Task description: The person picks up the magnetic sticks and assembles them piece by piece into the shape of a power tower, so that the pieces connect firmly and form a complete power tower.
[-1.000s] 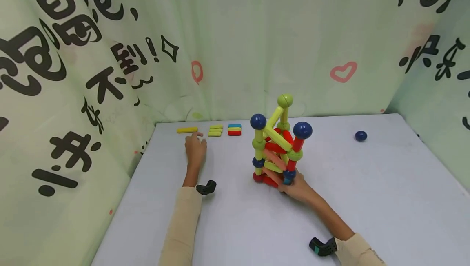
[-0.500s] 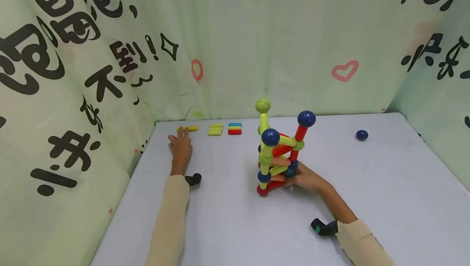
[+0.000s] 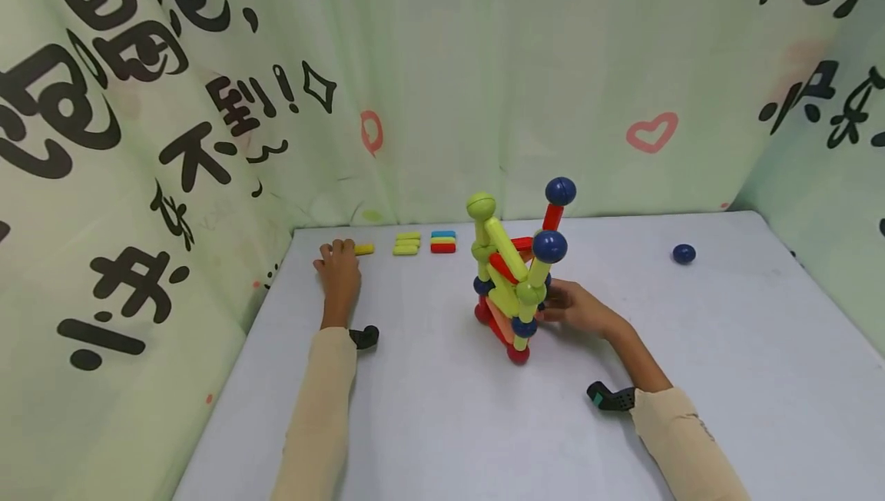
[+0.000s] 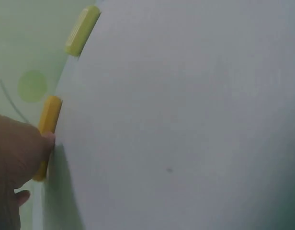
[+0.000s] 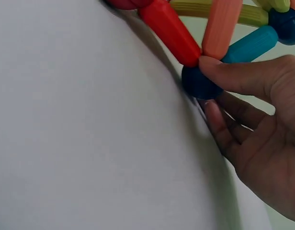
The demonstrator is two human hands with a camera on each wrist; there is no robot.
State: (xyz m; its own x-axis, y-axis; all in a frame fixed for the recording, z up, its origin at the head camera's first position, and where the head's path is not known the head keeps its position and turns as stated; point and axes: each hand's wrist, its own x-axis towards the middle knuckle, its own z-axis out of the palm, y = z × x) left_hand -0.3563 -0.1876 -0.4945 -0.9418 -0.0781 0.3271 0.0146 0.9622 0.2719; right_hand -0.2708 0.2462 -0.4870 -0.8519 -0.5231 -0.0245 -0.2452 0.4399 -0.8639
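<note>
A tower (image 3: 507, 251) of coloured building sticks and balls stands on the white table, with blue and lime balls at its upper ends. My right hand (image 3: 581, 307) holds it low on the right side. In the right wrist view, thumb and fingers grip a dark blue ball (image 5: 199, 82) at the base, where red, salmon and teal sticks meet. At the table's far left, my left hand (image 3: 339, 280) pinches a yellow stick (image 4: 51, 112); the thumb lies on its near side and the other fingertips are mostly hidden.
Beside the left hand lie a small pile of lime sticks (image 3: 406, 243) and a pile of blue, yellow and red sticks (image 3: 443, 243). A single dark blue ball (image 3: 684, 254) rests at the back right. A printed curtain (image 3: 442, 86) hangs behind the table's back edge.
The tower has turned, and the right hand has shifted its hold on its right side. My left hand has moved left along the yellow stick and its fingers have curled onto it.
</note>
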